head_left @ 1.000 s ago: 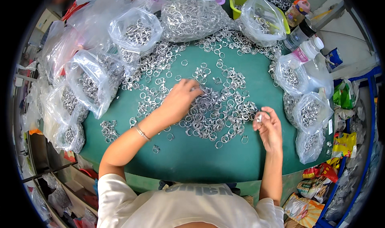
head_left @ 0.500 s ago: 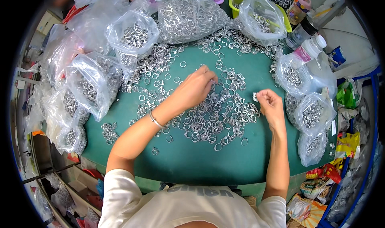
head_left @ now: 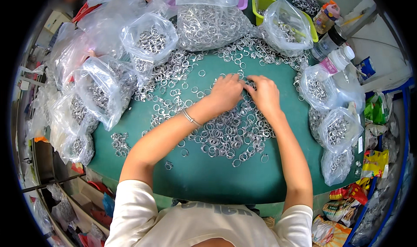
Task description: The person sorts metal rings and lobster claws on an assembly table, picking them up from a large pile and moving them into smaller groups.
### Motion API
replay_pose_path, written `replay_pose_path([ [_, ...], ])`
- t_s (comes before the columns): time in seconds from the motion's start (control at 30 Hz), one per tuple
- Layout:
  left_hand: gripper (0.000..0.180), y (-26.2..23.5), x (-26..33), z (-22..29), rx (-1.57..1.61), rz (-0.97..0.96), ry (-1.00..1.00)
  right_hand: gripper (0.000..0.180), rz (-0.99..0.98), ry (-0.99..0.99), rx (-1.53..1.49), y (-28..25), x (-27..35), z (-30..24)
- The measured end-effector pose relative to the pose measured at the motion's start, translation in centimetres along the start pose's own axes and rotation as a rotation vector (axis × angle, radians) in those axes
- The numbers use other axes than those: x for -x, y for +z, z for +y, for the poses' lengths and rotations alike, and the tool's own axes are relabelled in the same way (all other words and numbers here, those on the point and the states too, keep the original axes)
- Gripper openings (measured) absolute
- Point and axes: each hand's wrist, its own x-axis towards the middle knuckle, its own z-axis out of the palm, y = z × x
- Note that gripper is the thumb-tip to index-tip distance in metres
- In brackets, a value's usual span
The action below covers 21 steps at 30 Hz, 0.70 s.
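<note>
A broad heap of silver metal rings (head_left: 236,132) lies on the green table (head_left: 204,177). My left hand (head_left: 226,92), with a silver bangle (head_left: 191,118) at the wrist, is over the heap's far side. Its fingers are curled and bent down, and anything in them is hidden. My right hand (head_left: 266,93) comes in from the right, fingertips and thumb close to the left fingers. Its fingers are bent together, and what they hold does not show. A small cluster of rings (head_left: 120,144) sits apart at the left, and one small piece (head_left: 168,165) lies nearer me.
Open clear bags of rings stand at the left (head_left: 97,95), far left (head_left: 150,43) and right (head_left: 339,130). A full bag (head_left: 213,25) lies at the back, beside a lime-green basket (head_left: 313,32). Bottles, including a white one (head_left: 336,58), line the right edge.
My right hand has moved left and away from me, from the heap's right edge to beside the left hand. The left hand has shifted slightly right. The view has shifted a little.
</note>
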Motion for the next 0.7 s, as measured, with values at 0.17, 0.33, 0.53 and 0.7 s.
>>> replay_pose_path([
  [0.17, 0.028, -3.9, 0.7, -1.2, 0.495, -0.222, -0.315, 0.012, -0.167, 0.012, 0.179, -0.6, -0.7, -0.9],
  [0.33, 0.033, -6.3, 4.2, -1.7, 1.669, -0.211, -0.718, 0.004, -0.081, 0.182, -0.195, -2.1, -0.2, 0.0],
  [0.53, 0.039, -7.0, 8.3, 0.6, 1.97, -0.223, -0.735, 0.022, -0.371, 0.684, -2.009, -2.9, 3.7, 0.8],
  [0.7, 0.04, -8.0, 12.0, 4.5, 2.117, -0.309, -1.036, 0.026, -0.569, 0.733, -1.651, -4.0, 8.7, -4.9],
])
